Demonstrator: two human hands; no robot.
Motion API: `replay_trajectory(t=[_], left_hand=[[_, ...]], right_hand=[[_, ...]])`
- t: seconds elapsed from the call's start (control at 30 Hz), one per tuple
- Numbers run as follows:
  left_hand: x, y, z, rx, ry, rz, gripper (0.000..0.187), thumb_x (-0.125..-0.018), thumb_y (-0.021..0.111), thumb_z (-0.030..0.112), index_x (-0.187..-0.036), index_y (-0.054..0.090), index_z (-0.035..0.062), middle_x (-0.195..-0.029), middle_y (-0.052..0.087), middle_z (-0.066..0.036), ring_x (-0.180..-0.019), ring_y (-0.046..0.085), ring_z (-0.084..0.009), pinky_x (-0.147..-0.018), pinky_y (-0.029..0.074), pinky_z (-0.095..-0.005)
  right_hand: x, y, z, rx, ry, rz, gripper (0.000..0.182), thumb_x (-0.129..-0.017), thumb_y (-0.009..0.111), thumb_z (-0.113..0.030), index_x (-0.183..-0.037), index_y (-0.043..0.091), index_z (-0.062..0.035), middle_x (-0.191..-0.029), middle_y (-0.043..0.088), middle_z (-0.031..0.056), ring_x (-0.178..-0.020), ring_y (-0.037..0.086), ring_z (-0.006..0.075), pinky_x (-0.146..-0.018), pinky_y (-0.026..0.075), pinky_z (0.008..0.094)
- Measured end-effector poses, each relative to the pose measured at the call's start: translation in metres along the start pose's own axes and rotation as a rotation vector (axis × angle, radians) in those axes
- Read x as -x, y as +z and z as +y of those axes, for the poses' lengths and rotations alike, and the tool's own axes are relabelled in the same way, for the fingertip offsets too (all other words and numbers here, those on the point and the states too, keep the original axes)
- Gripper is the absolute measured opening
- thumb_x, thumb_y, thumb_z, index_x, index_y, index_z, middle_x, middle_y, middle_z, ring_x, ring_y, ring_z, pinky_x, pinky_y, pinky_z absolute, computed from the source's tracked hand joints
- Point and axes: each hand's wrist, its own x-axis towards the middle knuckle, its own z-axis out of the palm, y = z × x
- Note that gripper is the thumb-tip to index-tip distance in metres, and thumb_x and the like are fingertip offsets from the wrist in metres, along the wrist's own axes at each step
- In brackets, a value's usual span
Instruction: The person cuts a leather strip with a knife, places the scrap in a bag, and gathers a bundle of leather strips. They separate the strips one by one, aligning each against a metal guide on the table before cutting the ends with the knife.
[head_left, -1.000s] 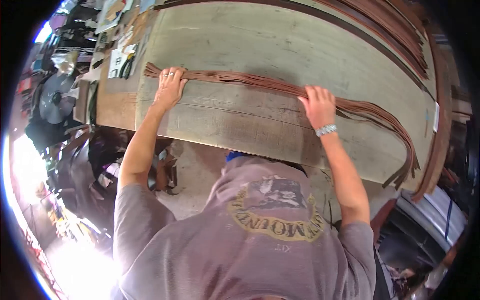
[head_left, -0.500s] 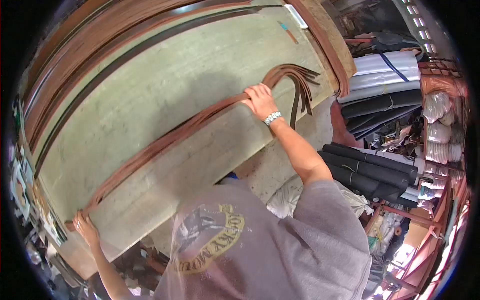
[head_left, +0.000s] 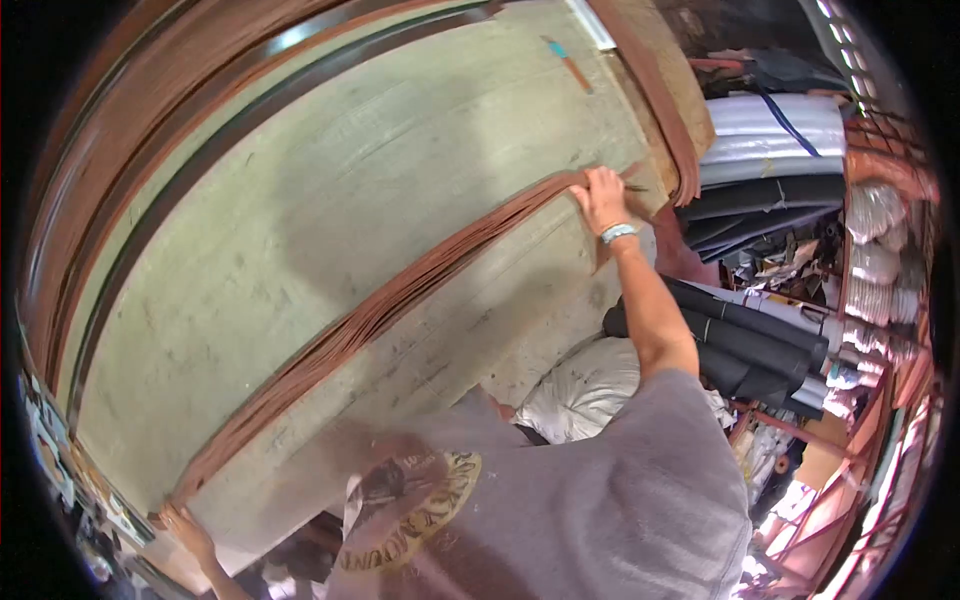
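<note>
A bundle of long, thin brown strips, leather-like, stretches diagonally over the pale worktable. At its right end, my right hand is closed around the strips, a bracelet or watch on the wrist. Short loose ends stick out beyond that hand near the table's right edge. My left hand grips the far left end of the bundle at the table corner; its fingers are partly hidden. Between the hands the strips lie side by side, slightly fanned out.
Long brown and black strips lie along the table's far side. A blue-and-brown cutter-like tool rests near the far right. Beyond the right edge are dark rolls, clear plastic rolls and a white sack.
My right hand has slid right along the bundle towards its end, and the curled loose ends have been pulled straighter. My left hand stays at the left end. The strips look more spread.
</note>
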Motion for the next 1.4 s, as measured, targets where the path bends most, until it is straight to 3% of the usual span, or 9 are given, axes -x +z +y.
replay_trajectory(t=[0.1,0.2,0.43,0.53,0.77,0.87,0.93,1.23,1.4], left_hand=[[-0.01,-0.027,-0.022,-0.005,-0.064,-0.304,0.05,-0.111,0.041,0.032,-0.144,0.044,-0.0058,-0.144,0.048,-0.03,-0.137,0.041,-0.0469,-0.116,0.031,-0.0514],[-0.006,-0.037,-0.055,-0.049,0.046,-0.286,0.054,-0.111,0.042,0.036,-0.147,0.045,-0.0049,-0.144,0.051,-0.03,-0.136,0.046,-0.0428,-0.117,0.032,-0.0464],[-0.07,-0.087,0.021,0.477,-0.114,-0.577,0.036,-0.107,0.052,0.036,-0.103,0.053,-0.0007,-0.09,0.051,-0.01,-0.088,0.047,-0.0226,-0.084,0.041,-0.0322],[-0.063,-0.079,0.0,0.579,-0.121,-0.588,0.034,-0.105,0.056,0.034,-0.097,0.052,0.0014,-0.084,0.043,-0.004,-0.083,0.042,-0.0149,-0.077,0.038,-0.0287],[-0.08,-0.087,0.011,0.466,-0.169,-0.671,0.031,-0.102,0.059,0.029,-0.091,0.051,0.0007,-0.076,0.04,-0.003,-0.074,0.039,-0.0148,-0.066,0.036,-0.0315],[-0.085,-0.087,0.019,0.457,-0.175,-0.664,0.03,-0.1,0.061,0.027,-0.093,0.052,-0.0007,-0.077,0.043,-0.006,-0.074,0.042,-0.0168,-0.068,0.039,-0.0328],[-0.081,-0.081,0.019,0.523,-0.153,-0.582,0.029,-0.099,0.062,0.026,-0.095,0.054,-0.0017,-0.078,0.046,-0.009,-0.075,0.045,-0.0187,-0.07,0.041,-0.0338],[-0.081,-0.081,0.024,0.48,-0.068,-0.508,0.035,-0.096,0.062,0.032,-0.102,0.057,-0.0025,-0.083,0.058,-0.016,-0.081,0.053,-0.026,-0.078,0.045,-0.0397],[-0.071,-0.09,0.035,0.423,-0.079,-0.46,0.037,-0.097,0.06,0.034,-0.102,0.058,-0.0026,-0.08,0.059,-0.02,-0.077,0.057,-0.0324,-0.076,0.046,-0.0433]], right_hand=[[-0.03,-0.029,0.024,0.069,-0.082,-0.275,0.04,-0.095,0.066,-0.042,-0.105,0.06,-0.0037,-0.101,0.06,0.0196,-0.098,0.058,0.0404,-0.083,0.045,0.0518],[-0.075,-0.073,0.042,-0.112,-0.107,-0.409,0.048,-0.097,0.063,-0.049,-0.1,0.064,-0.0011,-0.094,0.065,0.0233,-0.094,0.061,0.0446,-0.086,0.046,0.0518],[-0.148,-0.075,0.046,0.0,0.111,-0.977,0.079,-0.085,0.065,-0.073,-0.112,0.068,0.0018,-0.105,0.071,0.0256,-0.102,0.069,0.036,-0.088,0.051,0.0457],[-0.152,-0.058,0.065,0.03,0.035,-0.864,0.079,-0.078,0.072,-0.073,-0.095,0.068,0.0042,-0.083,0.066,0.0156,-0.08,0.061,0.0271,-0.077,0.049,0.041],[-0.166,-0.043,0.048,-0.019,0.0,-0.9,0.068,-0.079,0.076,-0.063,-0.084,0.061,0.0029,-0.071,0.055,0.0109,-0.07,0.054,0.024,-0.069,0.046,0.0414],[-0.165,-0.049,0.045,0.077,-0.036,-0.818,0.079,-0.073,0.078,-0.07,-0.111,0.068,-0.0008,-0.105,0.069,0.0176,-0.096,0.065,0.0323,-0.084,0.052,0.0455],[-0.163,-0.056,0.032,0.088,-0.162,-0.69,0.088,-0.074,0.079,-0.067,-0.134,0.06,-0.0057,-0.131,0.062,0.0221,-0.122,0.059,0.0404,-0.099,0.051,0.0491],[-0.042,-0.084,-0.375,-0.528,-0.798,-0.263,0.079,-0.076,0.08,-0.057,-0.132,0.06,-0.0055,-0.125,0.061,0.0175,-0.117,0.057,0.0371,-0.101,0.047,0.0493],[-0.019,-0.076,-0.466,-0.562,-0.797,-0.278,0.054,-0.083,0.078,-0.039,-0.124,0.062,-0.0075,-0.117,0.061,0.0123,-0.111,0.058,0.0327,-0.096,0.048,0.0471]])
